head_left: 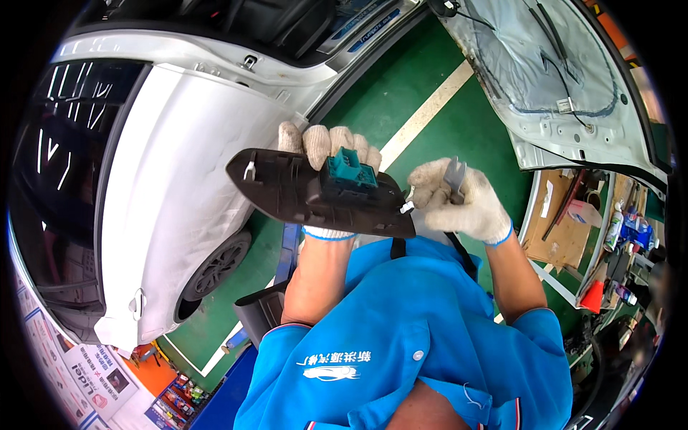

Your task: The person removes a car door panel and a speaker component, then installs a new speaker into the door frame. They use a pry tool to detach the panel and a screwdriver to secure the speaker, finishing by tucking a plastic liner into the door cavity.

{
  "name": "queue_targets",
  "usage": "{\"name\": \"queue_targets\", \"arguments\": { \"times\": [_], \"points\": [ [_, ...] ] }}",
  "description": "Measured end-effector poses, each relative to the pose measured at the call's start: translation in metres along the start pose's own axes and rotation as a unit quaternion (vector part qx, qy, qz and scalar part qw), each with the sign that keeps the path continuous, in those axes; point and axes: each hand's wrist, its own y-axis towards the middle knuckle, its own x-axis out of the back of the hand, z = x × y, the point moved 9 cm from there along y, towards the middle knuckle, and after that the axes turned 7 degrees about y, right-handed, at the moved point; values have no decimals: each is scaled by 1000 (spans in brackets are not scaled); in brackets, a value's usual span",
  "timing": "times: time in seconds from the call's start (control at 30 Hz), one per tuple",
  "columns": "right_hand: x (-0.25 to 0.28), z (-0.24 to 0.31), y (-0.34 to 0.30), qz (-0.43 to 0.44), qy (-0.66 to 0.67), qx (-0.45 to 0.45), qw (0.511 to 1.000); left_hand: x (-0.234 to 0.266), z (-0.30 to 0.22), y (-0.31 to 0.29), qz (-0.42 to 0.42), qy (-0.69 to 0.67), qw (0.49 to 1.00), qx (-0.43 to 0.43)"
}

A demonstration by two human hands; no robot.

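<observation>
Here we see a blackish panel (326,206), teal connector (345,167), cream gloves (479,208) edged blue, bright blue shirt (380,301), green floor (390,86) striped pale!

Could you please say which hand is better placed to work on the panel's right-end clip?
Probably the right hand, though holding a grey piece: it is beside that clip, while the left hand supports the dark panel.

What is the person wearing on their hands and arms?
The left hand and right hand wear off-white knitted gloves with blue-edged cuffs. The short sleeves are bright blue with thin contrasting trim, leaving the forearms bare.
</observation>
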Motion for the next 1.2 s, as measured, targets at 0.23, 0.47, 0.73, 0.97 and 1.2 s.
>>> {"name": "queue_targets", "arguments": {
  "times": [0.23,0.47,0.73,0.97,1.2],
  "points": [
    [37,11,9,-128,-233,165,950,73,35,21,-484,206,848,60],
    [109,-36,63,-117,131,-111,978,82,65,66,-323,326,881,116],
    [127,-25,133,-31,145,-136,980,109,54,103,-351,374,843,162],
    [160,-37,197,-115,-3,-160,981,238,-7,181,-390,331,855,82],
    [220,-85,194,-242,-48,-277,929,508,-194,328,-508,391,767,-37]
  ]
}}
